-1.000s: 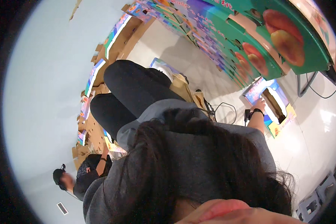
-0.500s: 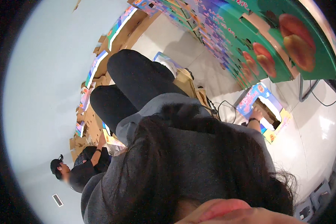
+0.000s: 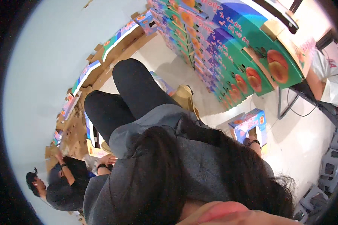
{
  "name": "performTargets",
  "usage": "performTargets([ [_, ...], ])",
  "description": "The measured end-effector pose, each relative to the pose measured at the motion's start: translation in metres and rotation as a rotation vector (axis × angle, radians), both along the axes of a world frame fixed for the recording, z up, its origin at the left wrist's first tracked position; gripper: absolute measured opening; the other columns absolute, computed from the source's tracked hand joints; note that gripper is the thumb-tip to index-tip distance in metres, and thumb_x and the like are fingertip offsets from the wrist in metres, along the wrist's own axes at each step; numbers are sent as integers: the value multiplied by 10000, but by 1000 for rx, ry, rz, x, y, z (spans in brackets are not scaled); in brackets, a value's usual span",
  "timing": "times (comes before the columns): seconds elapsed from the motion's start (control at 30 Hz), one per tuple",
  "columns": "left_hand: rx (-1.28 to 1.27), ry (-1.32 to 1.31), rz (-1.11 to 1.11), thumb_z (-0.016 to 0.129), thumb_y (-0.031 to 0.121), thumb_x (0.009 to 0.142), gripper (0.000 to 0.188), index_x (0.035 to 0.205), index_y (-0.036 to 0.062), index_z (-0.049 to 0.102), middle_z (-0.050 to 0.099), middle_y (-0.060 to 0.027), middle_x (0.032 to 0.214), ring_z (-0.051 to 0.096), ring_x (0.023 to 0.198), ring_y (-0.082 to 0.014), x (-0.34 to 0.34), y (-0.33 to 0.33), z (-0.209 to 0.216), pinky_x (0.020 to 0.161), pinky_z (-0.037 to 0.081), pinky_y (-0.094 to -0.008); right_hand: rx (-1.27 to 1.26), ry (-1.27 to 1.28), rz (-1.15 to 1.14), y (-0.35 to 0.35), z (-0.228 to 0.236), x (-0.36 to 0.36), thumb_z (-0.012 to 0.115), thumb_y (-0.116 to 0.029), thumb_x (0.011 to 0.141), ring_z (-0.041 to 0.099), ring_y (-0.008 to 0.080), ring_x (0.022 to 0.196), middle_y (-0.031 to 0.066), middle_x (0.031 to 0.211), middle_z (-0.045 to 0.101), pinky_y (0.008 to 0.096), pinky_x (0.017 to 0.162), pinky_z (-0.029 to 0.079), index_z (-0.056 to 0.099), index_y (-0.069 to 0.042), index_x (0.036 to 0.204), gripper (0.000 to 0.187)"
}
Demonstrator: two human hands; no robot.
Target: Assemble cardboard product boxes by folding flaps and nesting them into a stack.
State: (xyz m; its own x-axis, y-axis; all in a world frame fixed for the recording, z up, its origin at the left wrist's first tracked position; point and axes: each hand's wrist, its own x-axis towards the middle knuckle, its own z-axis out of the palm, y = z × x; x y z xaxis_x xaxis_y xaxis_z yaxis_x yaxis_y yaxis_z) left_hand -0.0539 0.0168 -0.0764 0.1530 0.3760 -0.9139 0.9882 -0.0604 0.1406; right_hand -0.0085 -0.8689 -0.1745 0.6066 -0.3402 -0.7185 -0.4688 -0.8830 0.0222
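My right hand (image 3: 253, 141) is at a blue and purple printed cardboard box (image 3: 251, 122) on the floor to my right. Its fingers go to the cut-out in the box and are partly hidden there; a dark band circles the wrist. On the left, my left hand (image 3: 107, 160) shows between my grey sleeve and a yellow-and-white printed box (image 3: 95, 151). The fingers look stretched out beside that box, and whether they touch it is unclear.
Stacked printed cartons (image 3: 229, 48) rise at the far right. Open brown cartons (image 3: 127, 43) line the left wall, where a co-worker in black (image 3: 65, 187) reaches. Another person in white (image 3: 336, 88) is at the right edge, above grey plastic pieces (image 3: 331, 161).
The box at my right hand has turned and come nearer my body. My left hand has come into view. The co-worker's hand has moved away to the left, and the view has shifted.
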Motion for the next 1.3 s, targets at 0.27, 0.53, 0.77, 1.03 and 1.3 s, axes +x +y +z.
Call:
performTargets([
  [0.27, 274, -275, -150, 458, 521, 992, 496, 1083, 76, 655, 737, -48, 1002, 675, 874, -167, 24, -26, 115, 747, 433, -348, 177, -391, -205, -42, 117, 1, 536, -345, 998, 526, 308, 1302, 165, 1425, 516, 411, 1053, 460, 359, -75, 1481, 581],
  [0.53, 266, -860, -110, 556, 409, 986, 439, 1146, 7, 629, 701, -108, 1014, 659, 935, -170, 24, -17, 76, 808, 488, -315, 423, -1419, -407, -50, 266, -11, 526, -381, 1002, 518, 309, 1312, 171, 1473, 472, 392, 1051, 463, 302, -76, 1521, 642],
  [0.77, 334, -1241, -35, 597, 222, 995, 368, 1261, -32, 585, 654, -135, 1159, 636, 1071, -208, 22, -28, 76, 931, 498, -345, 299, -2345, -280, -53, 417, -13, 517, -413, 1006, 511, 310, 1320, 177, 1516, 433, 376, 1048, 464, 252, -77, 1557, 697],
  [1.03, 522, -1510, -259, 609, 122, 978, 423, 1363, -17, 502, 545, -130, 1365, 485, 1296, -207, 23, -126, 214, 1102, 355, -344, -405, -2226, -24, 92, 541, 47, 674, -441, 925, 650, 167, 772, 101, 897, 731, 307, 715, 503, 741, -59, 1105, 427],
  [1.3, 694, -1716, -719, 907, 419, 634, 1203, 1560, 53, 231, 107, -266, 1614, 141, 1504, -395, 81, -220, 265, 1199, 182, -477, -547, -2027, 1181, 275, 551, 172, 708, -607, 759, 593, 262, 557, 61, 583, 551, 385, 500, 457, 572, -124, 629, 518],
])
